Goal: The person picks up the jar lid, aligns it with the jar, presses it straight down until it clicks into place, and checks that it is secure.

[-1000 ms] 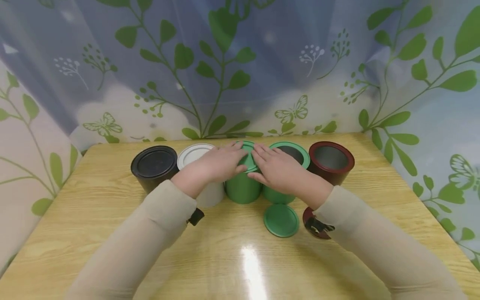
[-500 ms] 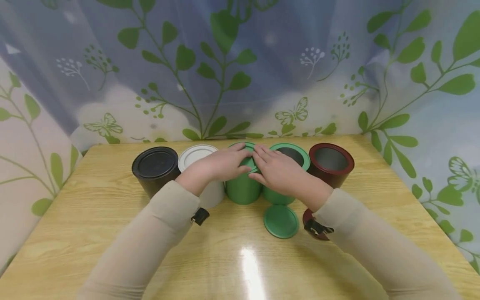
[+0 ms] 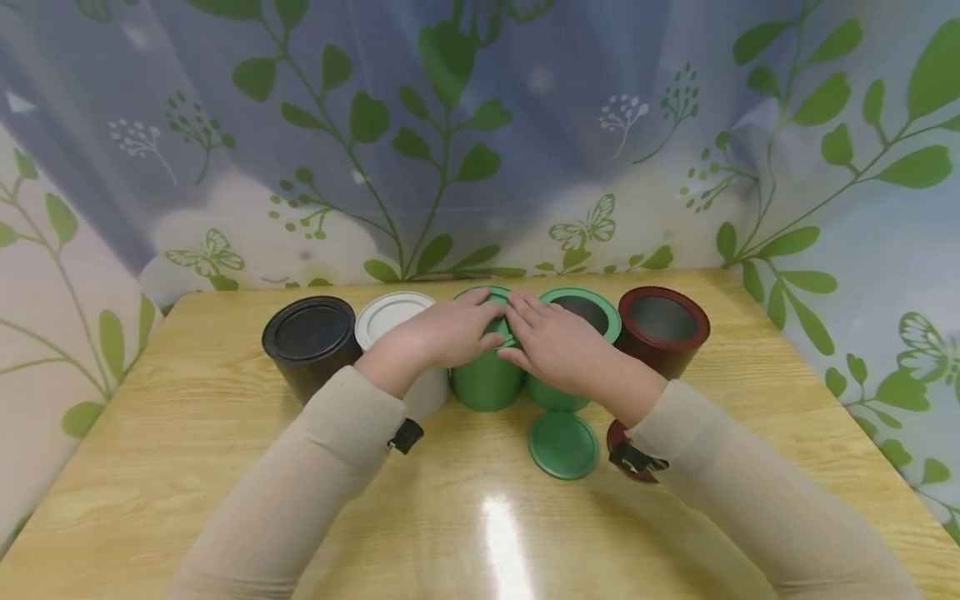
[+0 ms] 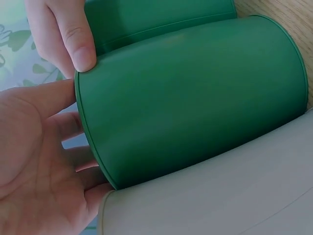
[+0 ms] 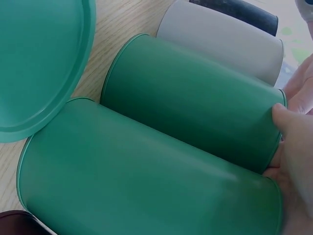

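In the head view, both hands lie on the lid (image 3: 504, 328) of the middle green can (image 3: 487, 387). The left hand (image 3: 448, 332) reaches over the white can (image 3: 390, 308) with fingers extended across the lid. From the other side the right hand (image 3: 558, 343) meets it, fingertips almost touching, above part of a second green can (image 3: 553, 397) whose top is uncovered. Both wrist views show thumbs and fingers along the middle can's upper rim, with the right thumb (image 5: 279, 117) against its edge. The palms hide much of the lid.
A black lidded can (image 3: 309, 329) stands at the row's left end, an uncovered dark red can (image 3: 697, 327) at its right. In front lie a loose green lid (image 3: 564, 446) and a red lid (image 3: 617, 433), partly behind the right wrist strap. A patterned curtain (image 3: 480, 167) hangs behind the table (image 3: 435, 517).
Both hands stay on the middle green can's lid. The left forearm and wrist have shifted slightly to the right; the cans and loose lids keep their places.
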`<state>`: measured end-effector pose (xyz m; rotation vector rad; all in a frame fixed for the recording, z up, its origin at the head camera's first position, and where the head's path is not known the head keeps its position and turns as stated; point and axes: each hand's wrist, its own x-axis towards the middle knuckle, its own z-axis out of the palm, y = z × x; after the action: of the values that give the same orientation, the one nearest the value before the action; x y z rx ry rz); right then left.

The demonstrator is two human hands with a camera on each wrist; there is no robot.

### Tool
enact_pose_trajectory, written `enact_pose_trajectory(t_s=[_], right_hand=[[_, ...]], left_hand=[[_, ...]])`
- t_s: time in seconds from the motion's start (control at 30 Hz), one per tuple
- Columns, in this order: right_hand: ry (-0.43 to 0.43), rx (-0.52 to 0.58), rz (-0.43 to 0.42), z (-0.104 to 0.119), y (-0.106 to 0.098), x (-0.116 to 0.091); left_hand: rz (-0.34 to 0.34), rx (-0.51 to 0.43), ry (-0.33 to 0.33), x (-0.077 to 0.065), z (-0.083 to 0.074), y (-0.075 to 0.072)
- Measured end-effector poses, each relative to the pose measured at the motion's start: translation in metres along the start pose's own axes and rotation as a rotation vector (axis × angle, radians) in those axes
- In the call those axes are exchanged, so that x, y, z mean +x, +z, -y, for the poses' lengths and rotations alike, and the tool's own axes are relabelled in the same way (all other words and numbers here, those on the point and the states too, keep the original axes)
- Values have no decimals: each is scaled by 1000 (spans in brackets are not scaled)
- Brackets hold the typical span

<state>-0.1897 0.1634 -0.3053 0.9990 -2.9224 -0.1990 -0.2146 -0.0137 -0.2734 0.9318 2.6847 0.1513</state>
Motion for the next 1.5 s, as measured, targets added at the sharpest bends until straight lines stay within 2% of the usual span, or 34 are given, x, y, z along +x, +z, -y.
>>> enact_pose_trajectory(t_s=[0.17,0.37,0.5,0.63,0.73,0.93,1.03,1.17,1.27,1.4,1.5], right_hand=[[3,10,-8,1,0,0],[38,73,35,2,3,0],[77,82,40,1,1,-5],[76,82,21,1,-4,-15],[39,94,-15,2,-6,-27],[-56,164,-110,3,-4,-58],[-94,192,-150,4,0,-72],[-119,227,-183,6,8,-88],[-120,246,-204,6,17,-98],[-112,260,-193,4,34,-107],[-103,277,-146,2,45,-110]], left_hand=[[-3,3,-4,-1,-1,-1],[-23,4,-3,-4,1,8],[-102,30,30,-7,2,15],[-203,59,71,-15,1,22],[-273,68,114,-27,-2,28],[-428,110,258,-49,-8,45],[-472,133,311,-57,-12,54],[-445,132,334,-66,-20,64],[-421,121,345,-68,-25,72],[-410,157,351,-61,-29,85],[-357,202,317,-54,-34,93]])
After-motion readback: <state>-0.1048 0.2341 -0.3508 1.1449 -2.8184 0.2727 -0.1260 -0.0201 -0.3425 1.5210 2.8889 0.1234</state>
